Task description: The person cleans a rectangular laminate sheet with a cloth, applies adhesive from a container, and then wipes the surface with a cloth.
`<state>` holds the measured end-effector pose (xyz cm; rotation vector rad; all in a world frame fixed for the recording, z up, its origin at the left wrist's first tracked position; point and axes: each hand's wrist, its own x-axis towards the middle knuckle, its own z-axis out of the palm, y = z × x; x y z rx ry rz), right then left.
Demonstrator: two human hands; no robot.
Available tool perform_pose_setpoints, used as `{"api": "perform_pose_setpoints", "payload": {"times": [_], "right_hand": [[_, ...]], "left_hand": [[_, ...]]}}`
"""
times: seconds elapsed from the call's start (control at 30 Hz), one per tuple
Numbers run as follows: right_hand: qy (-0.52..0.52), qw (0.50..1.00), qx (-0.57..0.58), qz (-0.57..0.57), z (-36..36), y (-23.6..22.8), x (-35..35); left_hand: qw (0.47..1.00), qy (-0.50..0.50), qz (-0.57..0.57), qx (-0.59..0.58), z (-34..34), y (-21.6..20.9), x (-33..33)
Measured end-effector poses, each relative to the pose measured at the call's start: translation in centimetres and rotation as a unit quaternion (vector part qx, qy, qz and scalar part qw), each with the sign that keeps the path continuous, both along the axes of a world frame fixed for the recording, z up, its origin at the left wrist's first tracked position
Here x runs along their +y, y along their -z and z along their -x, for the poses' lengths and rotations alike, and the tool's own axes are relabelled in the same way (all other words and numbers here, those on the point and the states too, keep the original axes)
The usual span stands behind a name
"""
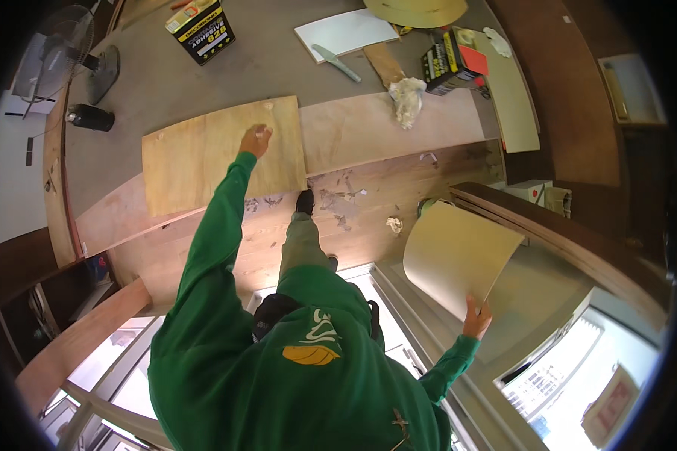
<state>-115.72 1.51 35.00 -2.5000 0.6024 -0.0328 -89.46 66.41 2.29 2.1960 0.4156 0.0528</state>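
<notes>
A rectangular plywood panel (203, 161) lies flat along the near edge of the workbench. Over its right part is my left hand (256, 140), arm stretched forward and fingers curled together; whatever may be in them is too small to make out. Off to my right, a beige flexible sheet (459, 252) bends in a curve beside the bench. My right hand (477, 318) pinches its near corner between thumb and fingers. Part of the sheet's far end is hidden by its own curve.
The grey workbench (271, 79) carries adhesive cans (207, 34), a white board (346, 34), a pale-handled tool (337, 62), crumpled paper (408, 101) and a black bottle (90, 117). A fan (56, 56) stands at far left. Scraps litter the wooden floor (384, 203). A dark wooden ledge (557, 240) runs at right.
</notes>
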Motion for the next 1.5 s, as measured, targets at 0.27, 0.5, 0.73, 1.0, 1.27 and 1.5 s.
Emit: {"api": "perform_pose_setpoints", "payload": {"times": [0.27,0.5,0.73,1.0,1.27,1.5], "right_hand": [[0.206,0.974,-0.027,-0.089,-3.3,7.0,3.5],[0.383,0.897,-0.055,-0.213,-5.3,10.8,7.2],[0.427,0.877,-0.018,-0.219,-6.3,13.3,4.7],[0.407,0.892,0.012,-0.195,-9.2,14.2,6.2],[0.371,0.903,0.002,-0.218,-11.2,15.4,8.1],[0.372,0.895,-0.019,-0.244,-9.4,17.5,8.6]], "left_hand": [[0.955,0.086,-0.267,0.097,-10.0,1.5,6.7],[0.947,0.188,-0.257,0.036,-10.7,0.6,7.4],[0.957,0.179,-0.217,0.064,-8.5,-0.7,3.1],[0.961,0.211,-0.169,0.061,-9.4,-1.2,2.9],[0.878,-0.474,-0.058,0.015,13.4,-2.7,7.2],[0.925,-0.268,-0.266,0.044,16.1,1.1,25.1]]}}
